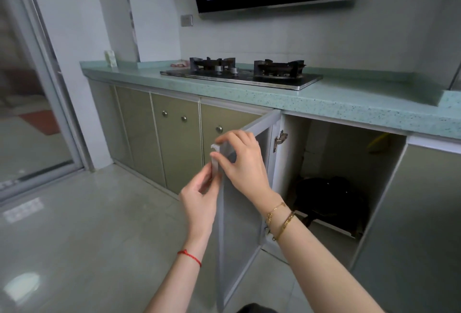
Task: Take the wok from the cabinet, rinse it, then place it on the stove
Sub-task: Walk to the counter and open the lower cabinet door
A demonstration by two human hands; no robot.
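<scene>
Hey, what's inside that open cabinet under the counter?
A dark wok sits on the cabinet floor, with something yellow near the top. The right wrist hides part of the lower left.

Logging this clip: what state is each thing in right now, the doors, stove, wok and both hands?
cabinet door: swung open, free edge held by both hands.
left hand: pinches the door's edge.
right hand: grips the door's top corner.
wok: inside the open cabinet, untouched.
stove: burners bare, no flame visible.
neighbouring doors: shut.
</scene>
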